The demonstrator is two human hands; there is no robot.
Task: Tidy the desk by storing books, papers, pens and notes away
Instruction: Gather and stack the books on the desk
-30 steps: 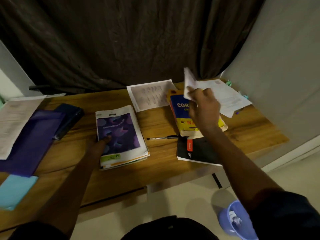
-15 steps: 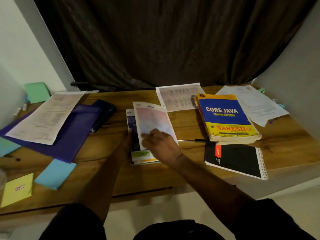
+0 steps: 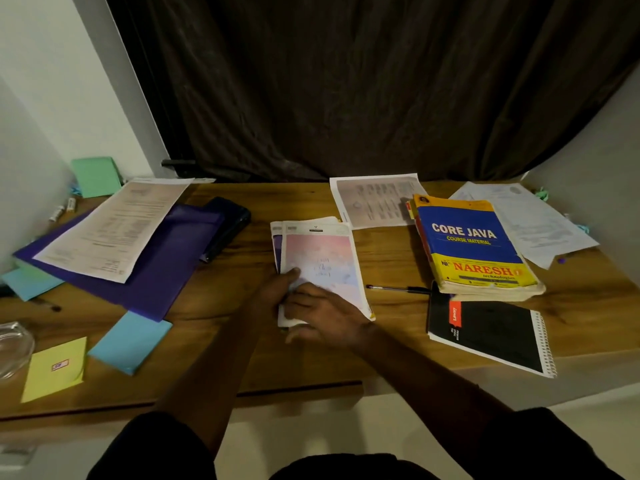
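Wood desk (image 3: 311, 362), mid-tidy: both hands meet on the near end of a booklet stack (image 3: 322, 251), pastel cover up. L hand (image 3: 273, 292) appears to pinch the stack's left edge, thumb on the cover, other fingers hidden at the edge. R hand (image 3: 325, 317) lies flat across the near end, fingers straight, close together, pointing left. Most of the stack lies beyond the fingertips, long axis running away from the person, so a lift or slide looks possible w/o any reach. Right of the R fingers, apart from them, lie a pen (image 3: 398, 289), CORE JAVA book (image 3: 471, 244) & black spiral notebook (image 3: 491, 334); R hand is nearer those. Well left of the L fingers sits a purple folder (image 3: 166, 268).
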